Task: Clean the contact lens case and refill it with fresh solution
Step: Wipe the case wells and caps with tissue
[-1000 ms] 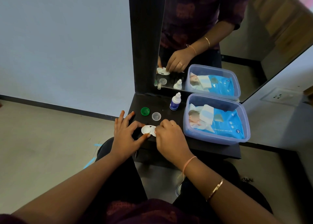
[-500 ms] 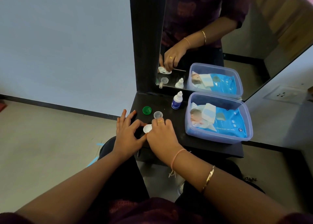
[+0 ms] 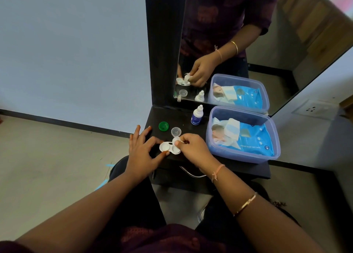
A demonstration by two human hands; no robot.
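Observation:
The white contact lens case [image 3: 166, 146] lies on the dark shelf [image 3: 238, 166] near its front left corner, both wells uncovered. My left hand [image 3: 142, 150] pinches the case's left well between thumb and forefinger, the other fingers spread. My right hand [image 3: 193, 147] pinches a small white piece [image 3: 176, 139], tissue or cap I cannot tell, at the right well. Behind the case lie a green cap [image 3: 163, 126] and a clear cap [image 3: 176, 132]. The white and blue solution bottle [image 3: 197, 115] stands upright and capped by the mirror.
A clear plastic box [image 3: 275, 138] holding a blue pack of wet wipes fills the shelf's right half. The mirror [image 3: 267, 42] rises behind the shelf in a dark frame. A wall socket [image 3: 313, 109] sits at the right. Bare floor lies to the left.
My right hand, which lay over the case's right side, has lifted back with the white piece, so both wells now show. My left hand keeps its pinch on the case.

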